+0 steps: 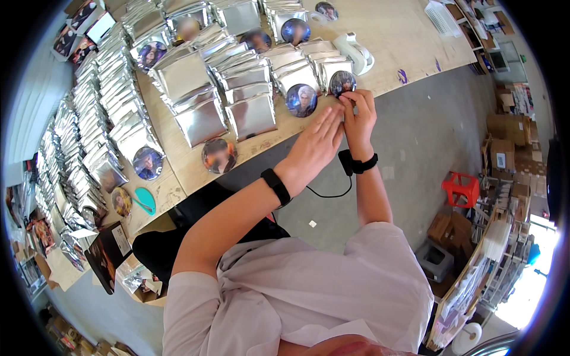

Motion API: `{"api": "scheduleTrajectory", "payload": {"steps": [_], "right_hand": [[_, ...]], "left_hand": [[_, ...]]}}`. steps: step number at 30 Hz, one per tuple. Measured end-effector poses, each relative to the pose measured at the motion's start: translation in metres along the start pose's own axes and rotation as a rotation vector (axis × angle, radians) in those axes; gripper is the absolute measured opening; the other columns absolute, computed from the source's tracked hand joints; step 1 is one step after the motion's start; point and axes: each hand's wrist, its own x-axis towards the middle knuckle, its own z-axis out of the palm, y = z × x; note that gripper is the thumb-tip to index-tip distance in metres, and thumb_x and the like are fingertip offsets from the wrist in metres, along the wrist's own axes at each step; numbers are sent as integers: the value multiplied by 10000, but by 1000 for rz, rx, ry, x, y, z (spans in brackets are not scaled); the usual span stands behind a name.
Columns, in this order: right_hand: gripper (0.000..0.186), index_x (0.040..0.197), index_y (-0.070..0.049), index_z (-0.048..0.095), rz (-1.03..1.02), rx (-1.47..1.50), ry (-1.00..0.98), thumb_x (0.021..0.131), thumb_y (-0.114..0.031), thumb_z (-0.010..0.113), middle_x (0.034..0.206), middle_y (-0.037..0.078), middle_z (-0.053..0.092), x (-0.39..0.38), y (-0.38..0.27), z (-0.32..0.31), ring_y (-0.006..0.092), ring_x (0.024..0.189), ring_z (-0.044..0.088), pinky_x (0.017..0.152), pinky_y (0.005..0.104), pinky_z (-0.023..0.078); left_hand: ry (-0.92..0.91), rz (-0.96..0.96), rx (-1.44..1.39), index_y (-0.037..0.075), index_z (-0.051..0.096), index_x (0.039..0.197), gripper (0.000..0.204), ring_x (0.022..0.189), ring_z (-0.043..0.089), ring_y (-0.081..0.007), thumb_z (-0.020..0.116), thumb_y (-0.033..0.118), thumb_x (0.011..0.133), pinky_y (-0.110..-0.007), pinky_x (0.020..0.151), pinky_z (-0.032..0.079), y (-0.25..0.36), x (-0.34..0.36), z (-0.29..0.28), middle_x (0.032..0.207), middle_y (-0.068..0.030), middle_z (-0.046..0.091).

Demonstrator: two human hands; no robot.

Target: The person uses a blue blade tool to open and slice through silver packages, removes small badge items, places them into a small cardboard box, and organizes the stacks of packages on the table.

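My right hand [360,117] is at the table's near edge, its thumb and curled fingers closed at the lower rim of a dark round picture badge [342,82]. Beside it, my left hand [316,141] has its fingers stretched out flat, with the tips against the right hand. No object shows in the left hand. Another round badge [301,99], blue with a pale-haired figure, lies just left of the hands. Behind both badges, overlapping rows of silver foil packets [297,78] run back across the table. Each wrist wears a black band.
A white tape dispenser [355,53] stands right of the packets. More foil packets [202,118] and badges [219,155] cover the left side, near a teal oval piece [144,202]. On the floor at right is a red stool [460,188], with cardboard boxes [507,130] and shelves beyond.
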Motion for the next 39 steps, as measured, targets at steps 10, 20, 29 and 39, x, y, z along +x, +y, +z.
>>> {"api": "scheduleTrajectory", "payload": {"steps": [10,20,29,39], "right_hand": [[95,1143,-18,675,302,492,380,1091,-59,607,1130,105,691,-85,52,16,200,1078,637,953,340,544],[169,1188,54,609,9,373,252,1159,-98,541,1080,171,685,-72,-187,52,276,961,670,928,416,590],[147,1122,7,689,-444,846,-393,976,17,706,1047,178,695,-120,-391,103,367,945,688,864,462,584],[523,1262,72,586,174,862,-1044,887,-106,905,1081,172,686,-165,-486,142,206,875,712,689,321,586]], "left_hand": [[437,-143,-266,103,725,1281,284,1515,526,-288,662,198,1021,-526,1306,336,-30,-110,-145,1575,-117,611],[622,-562,403,109,660,1142,298,1038,706,-348,773,35,877,-570,985,561,-39,-372,-276,1180,-158,724],[131,-1138,267,29,734,1197,325,1005,691,-333,812,97,889,-429,872,555,-130,-427,-349,1104,-136,742],[-297,-1317,111,-52,653,1279,555,1051,724,-352,847,284,882,-428,902,581,-158,-423,-331,1086,-183,741]]}}
